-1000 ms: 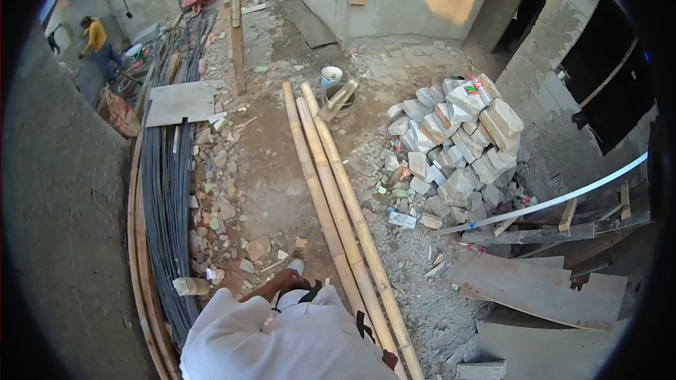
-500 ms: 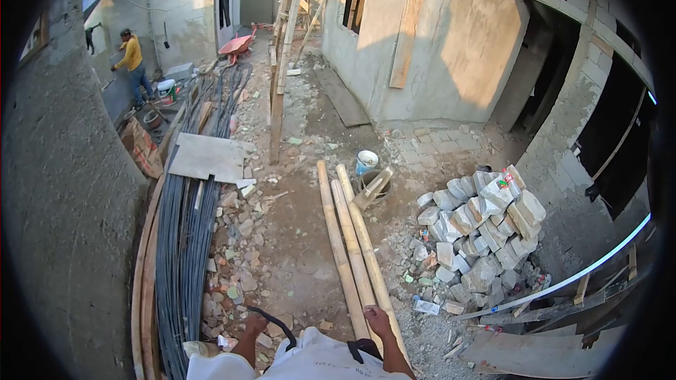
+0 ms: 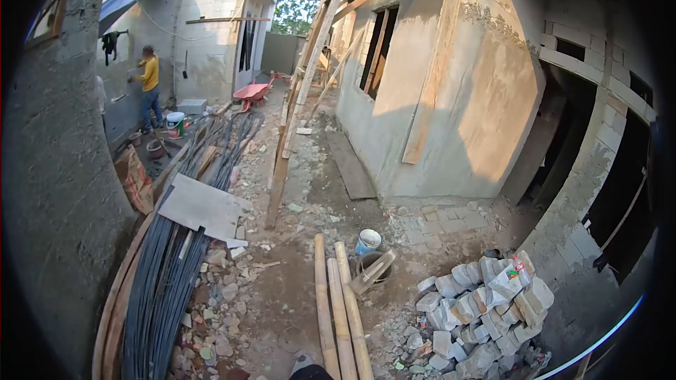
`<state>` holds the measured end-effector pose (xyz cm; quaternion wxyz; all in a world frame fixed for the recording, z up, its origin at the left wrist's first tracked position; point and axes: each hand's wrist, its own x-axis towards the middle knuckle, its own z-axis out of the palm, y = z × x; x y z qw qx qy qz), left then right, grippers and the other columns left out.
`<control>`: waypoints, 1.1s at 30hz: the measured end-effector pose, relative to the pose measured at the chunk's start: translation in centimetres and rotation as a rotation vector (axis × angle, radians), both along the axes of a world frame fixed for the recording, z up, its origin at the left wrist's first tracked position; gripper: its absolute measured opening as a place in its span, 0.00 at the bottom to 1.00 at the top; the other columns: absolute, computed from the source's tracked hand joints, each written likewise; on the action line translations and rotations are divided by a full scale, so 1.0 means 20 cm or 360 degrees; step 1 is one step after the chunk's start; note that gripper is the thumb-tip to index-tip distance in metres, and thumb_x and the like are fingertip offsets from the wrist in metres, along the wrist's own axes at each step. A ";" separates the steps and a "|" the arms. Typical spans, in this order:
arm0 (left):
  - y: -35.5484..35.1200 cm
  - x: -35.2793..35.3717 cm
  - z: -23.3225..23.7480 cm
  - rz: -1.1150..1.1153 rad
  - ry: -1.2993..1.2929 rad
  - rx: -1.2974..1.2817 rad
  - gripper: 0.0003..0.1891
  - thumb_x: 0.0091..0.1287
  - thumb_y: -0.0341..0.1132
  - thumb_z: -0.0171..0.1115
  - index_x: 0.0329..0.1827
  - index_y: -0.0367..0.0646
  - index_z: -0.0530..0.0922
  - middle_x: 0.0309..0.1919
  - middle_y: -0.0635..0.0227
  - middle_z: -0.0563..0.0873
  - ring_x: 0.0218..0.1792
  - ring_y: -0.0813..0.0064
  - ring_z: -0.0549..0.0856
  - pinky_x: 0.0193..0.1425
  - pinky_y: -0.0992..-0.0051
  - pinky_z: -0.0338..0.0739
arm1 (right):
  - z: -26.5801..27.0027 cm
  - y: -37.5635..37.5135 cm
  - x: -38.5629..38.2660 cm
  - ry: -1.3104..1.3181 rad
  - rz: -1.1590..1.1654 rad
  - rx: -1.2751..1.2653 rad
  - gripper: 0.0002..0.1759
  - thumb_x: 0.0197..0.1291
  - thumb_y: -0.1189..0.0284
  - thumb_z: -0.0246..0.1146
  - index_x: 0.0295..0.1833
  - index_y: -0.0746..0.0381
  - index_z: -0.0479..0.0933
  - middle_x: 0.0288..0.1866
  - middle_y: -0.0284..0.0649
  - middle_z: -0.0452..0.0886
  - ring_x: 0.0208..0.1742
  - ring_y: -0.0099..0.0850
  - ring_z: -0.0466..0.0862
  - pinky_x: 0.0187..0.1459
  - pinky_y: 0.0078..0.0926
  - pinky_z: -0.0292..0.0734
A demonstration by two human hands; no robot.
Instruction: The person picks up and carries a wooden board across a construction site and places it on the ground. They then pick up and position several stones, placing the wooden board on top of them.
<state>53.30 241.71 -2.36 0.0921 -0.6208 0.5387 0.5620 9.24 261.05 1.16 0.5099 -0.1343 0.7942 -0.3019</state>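
At the bottom edge shows a small brown sliver that looks like the top of my left hand [image 3: 238,375]; its fingers are cut off, so what it holds is hidden. My right hand is out of the picture. Near the bottom middle are the tip of a shoe [image 3: 303,362] and some dark cloth. Right beside them lie several bamboo poles [image 3: 341,317], pointing away from me. Past their far ends stand a white and blue bucket [image 3: 367,241] and a dark bucket [image 3: 380,262] with a wooden piece leaning in it.
Dark steel bars [image 3: 158,295] run along the left under a grey board [image 3: 204,204]. Stone blocks [image 3: 486,302] are heaped at right. Wooden props [image 3: 310,77] stand ahead near a red wheelbarrow [image 3: 252,91]. A person in a yellow top [image 3: 149,74] works at the left wall.
My view has tilted up, so the ground things sit lower. My right hand has left the picture, and my left hand, earlier by a dark strap, is almost out of it. The yellow-topped person stands straighter.
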 end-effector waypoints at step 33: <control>-2.16 0.03 0.57 0.0915 0.0203 -0.0636 0.16 0.64 0.38 0.53 0.49 0.36 0.75 0.35 0.65 0.82 0.34 0.76 0.80 0.37 0.77 0.72 | 0.31 -2.92 -0.06 0.0246 0.0828 -0.0211 0.13 0.55 0.66 0.56 0.36 0.67 0.77 0.31 0.42 0.81 0.33 0.31 0.79 0.38 0.27 0.72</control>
